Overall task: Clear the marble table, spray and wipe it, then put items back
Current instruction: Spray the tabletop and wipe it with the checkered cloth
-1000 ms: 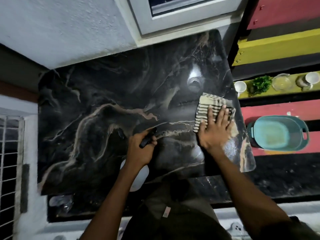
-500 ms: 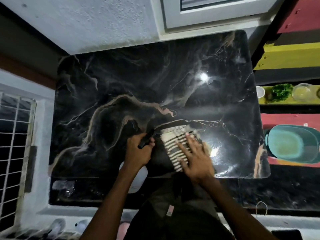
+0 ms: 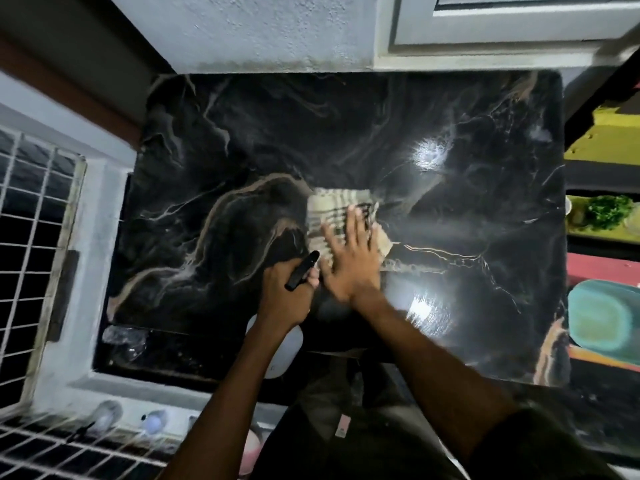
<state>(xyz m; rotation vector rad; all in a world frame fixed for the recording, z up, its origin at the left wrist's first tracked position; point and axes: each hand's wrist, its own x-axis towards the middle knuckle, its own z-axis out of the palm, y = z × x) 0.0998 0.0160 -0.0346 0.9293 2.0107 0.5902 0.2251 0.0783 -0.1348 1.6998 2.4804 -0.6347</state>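
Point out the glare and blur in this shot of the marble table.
Head view: two bright glare patches on the wet marble table, one upper right, one near the front edge; the striped cloth and right hand are motion-smeared; the left hand on the spray bottle is sharper; corners dim, edges bowed by the wide lens.

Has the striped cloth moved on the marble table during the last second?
Yes. The striped cloth, pressed flat under the right hand, has gone from the marble table's right edge toward its middle, ending close beside the left hand.
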